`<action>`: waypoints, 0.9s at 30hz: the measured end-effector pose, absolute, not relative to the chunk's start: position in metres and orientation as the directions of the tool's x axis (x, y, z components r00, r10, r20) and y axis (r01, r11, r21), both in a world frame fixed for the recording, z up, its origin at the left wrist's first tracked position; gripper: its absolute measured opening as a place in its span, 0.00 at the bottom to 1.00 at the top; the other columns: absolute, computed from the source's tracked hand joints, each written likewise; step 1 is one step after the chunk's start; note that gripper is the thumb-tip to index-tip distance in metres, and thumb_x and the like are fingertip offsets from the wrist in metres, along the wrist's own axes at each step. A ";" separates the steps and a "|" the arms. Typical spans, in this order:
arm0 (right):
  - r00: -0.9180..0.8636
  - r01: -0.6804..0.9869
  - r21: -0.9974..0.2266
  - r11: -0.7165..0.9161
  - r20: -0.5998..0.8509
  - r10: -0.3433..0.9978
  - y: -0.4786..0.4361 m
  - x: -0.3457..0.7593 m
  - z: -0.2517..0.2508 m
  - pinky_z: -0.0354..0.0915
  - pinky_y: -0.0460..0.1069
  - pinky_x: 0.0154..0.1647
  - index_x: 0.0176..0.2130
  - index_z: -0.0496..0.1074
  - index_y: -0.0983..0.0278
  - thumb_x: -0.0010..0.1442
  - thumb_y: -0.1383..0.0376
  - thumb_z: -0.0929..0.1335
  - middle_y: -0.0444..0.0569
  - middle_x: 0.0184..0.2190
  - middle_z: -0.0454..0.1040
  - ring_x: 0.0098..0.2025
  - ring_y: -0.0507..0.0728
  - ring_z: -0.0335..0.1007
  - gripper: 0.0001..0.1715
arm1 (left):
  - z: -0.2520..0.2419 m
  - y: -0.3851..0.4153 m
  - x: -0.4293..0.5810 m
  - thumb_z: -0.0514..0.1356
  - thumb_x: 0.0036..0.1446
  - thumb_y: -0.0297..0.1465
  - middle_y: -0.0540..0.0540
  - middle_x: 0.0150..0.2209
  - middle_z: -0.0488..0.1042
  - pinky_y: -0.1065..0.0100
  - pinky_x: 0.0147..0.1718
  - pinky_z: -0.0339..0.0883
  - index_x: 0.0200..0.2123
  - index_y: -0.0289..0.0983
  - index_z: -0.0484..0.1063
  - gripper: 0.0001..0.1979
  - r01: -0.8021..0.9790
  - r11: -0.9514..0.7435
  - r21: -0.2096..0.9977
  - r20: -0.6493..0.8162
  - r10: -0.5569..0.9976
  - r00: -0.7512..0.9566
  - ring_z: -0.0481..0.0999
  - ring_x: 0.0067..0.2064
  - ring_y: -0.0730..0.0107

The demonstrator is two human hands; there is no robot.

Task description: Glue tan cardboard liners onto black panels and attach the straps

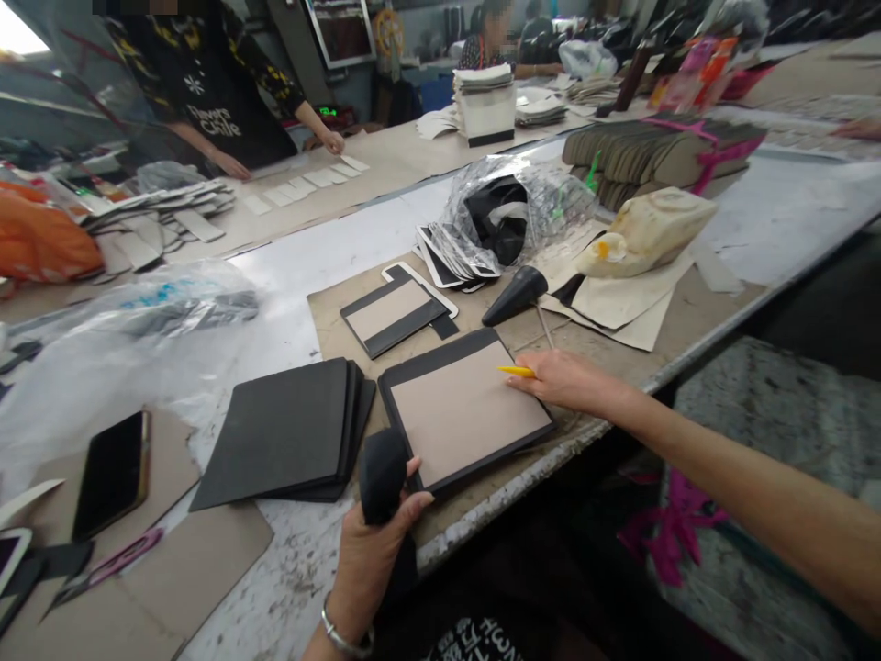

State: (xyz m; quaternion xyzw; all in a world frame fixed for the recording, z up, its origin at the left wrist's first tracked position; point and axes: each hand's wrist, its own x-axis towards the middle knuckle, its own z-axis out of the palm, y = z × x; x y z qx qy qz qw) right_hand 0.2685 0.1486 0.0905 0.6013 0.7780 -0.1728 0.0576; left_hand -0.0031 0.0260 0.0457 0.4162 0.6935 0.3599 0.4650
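Observation:
My left hand (368,551) is closed round a black rounded handle (383,473) at the near table edge, beside the corner of a flat panel. That panel (464,408) has a beige face and a black folded border and lies in front of me. My right hand (561,378) rests on the panel's right edge, fingers pinched on a thin yellow stick (516,371) that points left over the beige face.
A stack of black sheets (285,431) lies left of the panel. A smaller bordered panel (392,314), a black cone (515,296), a cream jug (651,229) and a plastic bag (513,211) sit beyond. A phone (110,473) lies at left. Other people stand at the far side.

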 end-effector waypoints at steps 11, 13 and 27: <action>-0.243 0.966 -0.159 0.204 -0.291 0.925 0.142 0.263 0.098 0.60 0.50 0.33 0.38 0.70 0.63 0.63 0.54 0.60 0.55 0.36 0.76 0.40 0.64 0.73 0.18 | 0.045 0.026 -0.006 0.68 0.37 0.47 0.52 0.21 0.69 0.70 0.29 0.67 0.43 0.39 0.77 0.29 0.407 0.321 0.855 -0.260 0.945 -0.199 0.67 0.24 0.72; -0.249 0.967 -0.121 0.223 -0.289 0.924 0.141 0.263 0.101 0.61 0.51 0.34 0.37 0.71 0.63 0.64 0.53 0.59 0.56 0.36 0.76 0.40 0.65 0.73 0.19 | 0.040 0.025 -0.009 0.67 0.39 0.46 0.49 0.25 0.75 0.70 0.33 0.69 0.42 0.40 0.78 0.26 0.467 0.237 0.852 -0.190 0.971 -0.145 0.73 0.28 0.68; -0.227 0.972 0.059 0.227 -0.004 0.974 0.128 0.274 0.107 0.46 0.48 0.25 0.31 0.65 0.63 0.62 0.64 0.63 0.47 0.25 0.72 0.28 0.58 0.71 0.07 | 0.031 0.028 -0.012 0.62 0.52 0.45 0.44 0.30 0.81 0.72 0.25 0.73 0.37 0.37 0.78 0.18 0.559 -0.245 0.792 0.279 0.960 0.024 0.79 0.26 0.65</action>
